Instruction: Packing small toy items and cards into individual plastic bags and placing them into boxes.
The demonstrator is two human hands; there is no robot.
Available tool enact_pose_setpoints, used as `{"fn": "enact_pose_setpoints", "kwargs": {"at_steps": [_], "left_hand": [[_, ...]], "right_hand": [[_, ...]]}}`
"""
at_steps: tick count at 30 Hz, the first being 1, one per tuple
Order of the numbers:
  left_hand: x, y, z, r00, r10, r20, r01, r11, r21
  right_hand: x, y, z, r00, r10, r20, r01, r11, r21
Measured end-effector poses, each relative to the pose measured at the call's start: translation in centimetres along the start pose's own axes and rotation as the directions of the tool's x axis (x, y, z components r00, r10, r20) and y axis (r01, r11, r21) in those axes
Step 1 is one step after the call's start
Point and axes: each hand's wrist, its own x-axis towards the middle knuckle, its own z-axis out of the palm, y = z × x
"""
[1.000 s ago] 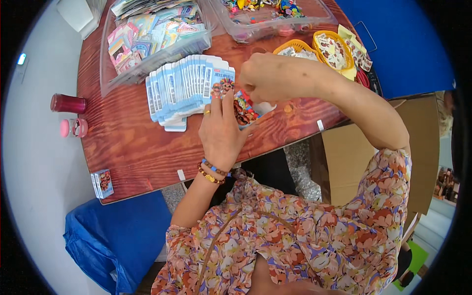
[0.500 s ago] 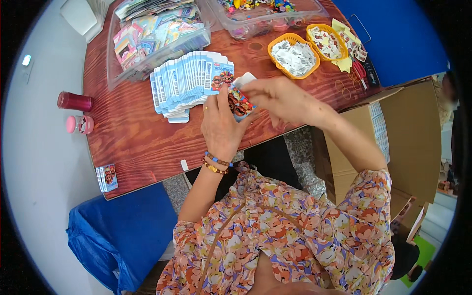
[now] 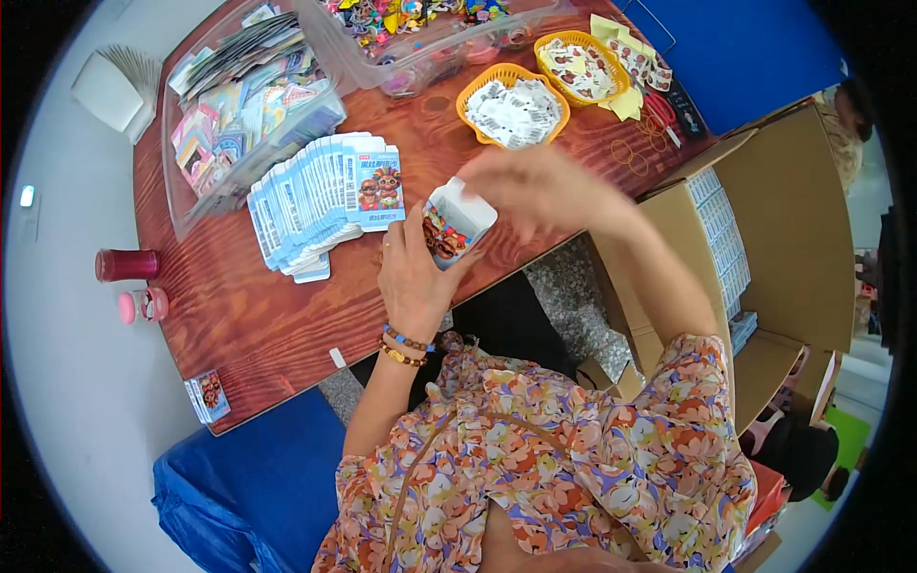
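Note:
My left hand (image 3: 413,277) grips a small printed card box (image 3: 446,235) at the table's front edge, fingers on its left side and thumb on the right. The box is tilted, and its white mouth faces up, with a pale flap standing at the top. Just above and right of that mouth is my right hand (image 3: 535,186). Motion blur hides its fingers, so what they hold, if anything, does not show. Left of the box lies a fanned stack of flat light-blue cartons (image 3: 310,205) with cartoon figures on the top one.
Clear bins of cards (image 3: 253,105) and small trinkets (image 3: 420,48) stand at the back. Yellow baskets hold white packets (image 3: 516,113) and stickers (image 3: 581,72), near red scissors (image 3: 659,110). A cardboard box (image 3: 778,220) stands right. Finished-looking small boxes (image 3: 208,396) sit at the front-left corner.
The view has shifted, so the table's things sit lower and farther left. My right hand has moved away from the box's top, and the box's open mouth now shows more fully.

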Motion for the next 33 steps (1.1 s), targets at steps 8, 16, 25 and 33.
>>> {"fn": "enact_pose_setpoints", "kwargs": {"at_steps": [8, 16, 25, 33], "left_hand": [[-0.8, 0.9, 0.3, 0.999, 0.004, 0.055, 0.001, 0.996, -0.087], [-1.1, 0.1, -0.2, 0.997, -0.023, 0.071, 0.028, 0.997, -0.068], [2.6, 0.8, 1.3, 1.000, 0.012, -0.007, -0.011, 0.994, 0.107], [3.9, 1.8, 2.0, 0.994, 0.096, -0.049, -0.088, 0.987, 0.138]], "right_hand": [[10.5, 10.7, -10.2, 0.936, -0.299, -0.185, -0.067, 0.364, -0.929], [9.8, 8.8, -12.0, 0.971, -0.143, -0.193, -0.082, 0.559, -0.825], [5.4, 7.5, -9.2, 0.943, -0.301, -0.145, 0.275, 0.946, -0.172], [2.8, 4.7, -4.8, 0.899, -0.436, -0.046, 0.406, 0.868, -0.286]]}}
